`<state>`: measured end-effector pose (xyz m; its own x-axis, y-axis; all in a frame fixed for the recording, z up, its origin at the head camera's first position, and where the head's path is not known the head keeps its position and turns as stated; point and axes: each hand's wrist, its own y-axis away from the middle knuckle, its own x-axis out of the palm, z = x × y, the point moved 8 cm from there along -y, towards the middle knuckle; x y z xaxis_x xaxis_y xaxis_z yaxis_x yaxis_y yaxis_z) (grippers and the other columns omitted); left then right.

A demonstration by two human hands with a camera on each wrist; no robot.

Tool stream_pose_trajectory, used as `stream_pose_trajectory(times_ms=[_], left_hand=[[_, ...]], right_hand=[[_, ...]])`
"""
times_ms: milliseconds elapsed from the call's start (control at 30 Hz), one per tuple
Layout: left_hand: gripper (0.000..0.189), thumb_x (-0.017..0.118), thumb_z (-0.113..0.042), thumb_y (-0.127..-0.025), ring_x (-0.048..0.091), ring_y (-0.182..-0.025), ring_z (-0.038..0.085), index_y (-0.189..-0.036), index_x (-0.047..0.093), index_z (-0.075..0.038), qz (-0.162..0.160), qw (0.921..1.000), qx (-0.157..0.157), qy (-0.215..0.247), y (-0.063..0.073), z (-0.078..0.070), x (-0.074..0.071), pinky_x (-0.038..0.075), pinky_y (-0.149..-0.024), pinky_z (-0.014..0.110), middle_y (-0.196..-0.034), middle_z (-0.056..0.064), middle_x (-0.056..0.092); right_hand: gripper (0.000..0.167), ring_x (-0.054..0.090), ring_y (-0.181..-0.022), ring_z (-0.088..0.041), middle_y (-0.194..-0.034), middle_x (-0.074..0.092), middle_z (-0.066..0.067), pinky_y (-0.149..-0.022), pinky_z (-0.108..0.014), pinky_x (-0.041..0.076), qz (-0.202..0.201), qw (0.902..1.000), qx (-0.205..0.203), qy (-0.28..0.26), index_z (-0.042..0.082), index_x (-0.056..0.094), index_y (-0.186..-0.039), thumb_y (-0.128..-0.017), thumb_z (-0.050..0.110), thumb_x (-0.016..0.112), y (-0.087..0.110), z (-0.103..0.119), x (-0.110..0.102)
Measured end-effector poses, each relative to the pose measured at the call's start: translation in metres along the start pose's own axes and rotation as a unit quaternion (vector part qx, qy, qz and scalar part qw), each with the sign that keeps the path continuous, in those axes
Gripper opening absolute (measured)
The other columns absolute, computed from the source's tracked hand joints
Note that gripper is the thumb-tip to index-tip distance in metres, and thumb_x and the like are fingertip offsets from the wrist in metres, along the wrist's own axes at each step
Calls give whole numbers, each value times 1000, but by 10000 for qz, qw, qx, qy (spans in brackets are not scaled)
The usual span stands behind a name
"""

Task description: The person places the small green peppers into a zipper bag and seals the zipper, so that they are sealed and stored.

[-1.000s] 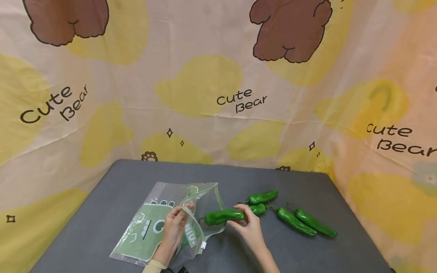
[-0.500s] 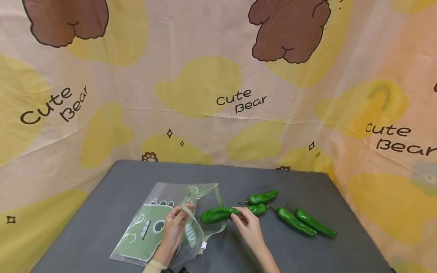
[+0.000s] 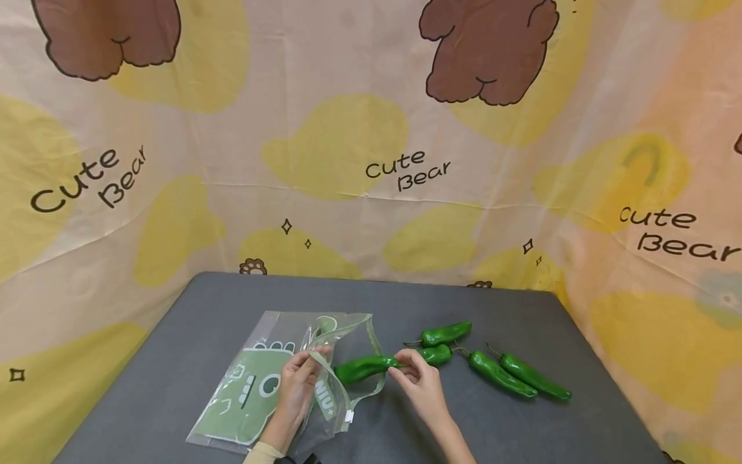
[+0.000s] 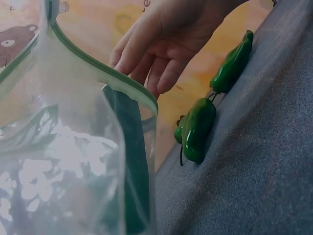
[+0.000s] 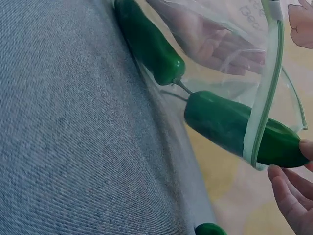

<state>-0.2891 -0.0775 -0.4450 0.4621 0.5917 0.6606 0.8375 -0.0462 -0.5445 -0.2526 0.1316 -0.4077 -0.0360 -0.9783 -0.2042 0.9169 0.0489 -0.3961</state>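
Observation:
My left hand pinches the mouth of a clear zip bag with a green cartoon print and pale green zip edging. My right hand holds a green chili pepper by its tip, between thumb and fingers. That pepper points stem first through the open mouth; most of its body shows behind the plastic in the right wrist view, the tip sticking out. A second pepper lies deeper, at the bag's plastic, its stem end close to the held one's. In the left wrist view the right hand is just beyond the zip edge.
Several more green peppers lie right of the bag on the dark grey table, among them a back one and an outer right one. A white zip slider hangs at the bag's near corner. A printed cloth surrounds the table.
The held pepper has moved left into the bag's mouth, and my right hand's grip now sits at its tip. My left hand has stayed nearly still on the bag.

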Motion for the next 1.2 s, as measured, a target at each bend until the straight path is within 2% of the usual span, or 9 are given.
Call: stream_pose_trajectory(times_ms=[167, 267, 367, 500, 633, 767, 900, 1067, 1200], left_hand=[[34, 34, 14, -91, 59, -97, 22, -94, 65, 0, 13, 10000, -74, -43, 1, -1, 3, 44, -88, 27, -99, 12, 64], [35, 33, 14, -91, 59, -97, 22, -95, 65, -1, -1, 10000, -92, -40, 2, -2, 4, 44, -88, 26, -99, 12, 65], [36, 33, 14, -91, 59, -97, 22, -93, 65, -1, -21, 10000, -73, -25, 2, -3, 5, 44, -88, 26, -99, 12, 65], [36, 33, 14, -91, 59, -97, 21, -90, 65, -3, -45, 10000, -77, -17, 2, -3, 8, 43, -88, 27, -99, 11, 65], [35, 35, 13, -91, 59, -97, 21, -90, 65, -4, -31, 10000, -34, -61, 1, -4, 11, 44, -88, 26, -99, 10, 65], [36, 33, 13, -92, 59, -97, 20, -93, 66, -3, -4, 10000, -18, -84, 1, -5, 12, 44, -87, 25, -100, 10, 65], [39, 31, 15, -91, 59, -97, 21, -92, 66, -2, -96, 9999, -28, -52, 2, -6, 10, 44, -87, 25, -99, 11, 65], [37, 33, 13, -91, 60, -96, 20, -94, 66, -2, -245, 9996, -32, -137, 3, -6, 5, 45, -86, 25, -98, 11, 65], [36, 33, 13, -92, 59, -97, 21, -93, 66, -3, -203, 9997, 0, -154, 1, -7, 6, 44, -87, 26, -98, 10, 65]], right_hand=[[16, 60, -70, -21, -83, 61, -15, -58, -24, 52, -163, 9990, -180, 386, -7, 62, -94, -78, -8, 63, 1, 3, 1], [14, 59, -66, -18, -79, 61, -16, -56, -25, 52, -72, 9981, -281, 536, -9, 62, -94, -81, -7, 60, 2, 6, 3], [16, 59, -63, -23, -82, 60, -20, -55, -30, 53, 377, 9969, -562, 409, -13, 59, -100, -87, -7, 51, 3, 10, 11], [22, 57, -60, -32, -87, 57, -24, -54, -34, 53, 1085, 9900, -890, 149, -18, 54, -105, -92, -8, 38, 5, 16, 22], [24, 56, -58, -32, -92, 56, -22, -53, -32, 53, 1382, 9865, -842, 249, -19, 53, -107, -93, -8, 35, 7, 19, 29], [26, 56, -61, -31, -89, 57, -16, -56, -32, 52, 1608, 9824, -753, 584, -19, 51, -110, -94, -7, 34, 11, 21, 37], [28, 55, -64, -28, -89, 56, -19, -61, -34, 51, 1666, 9786, -895, 806, -20, 45, -116, -93, -9, 34, 13, 25, 41], [27, 58, -73, -30, -95, 58, -26, -65, -33, 51, 1453, 9788, -1291, 652, -19, 47, -114, -90, -13, 36, 14, 31, 38], [26, 59, -85, -36, -92, 62, -24, -76, -32, 50, 1483, 9794, -1234, 601, -19, 49, -113, -90, -11, 38, 14, 30, 38]])
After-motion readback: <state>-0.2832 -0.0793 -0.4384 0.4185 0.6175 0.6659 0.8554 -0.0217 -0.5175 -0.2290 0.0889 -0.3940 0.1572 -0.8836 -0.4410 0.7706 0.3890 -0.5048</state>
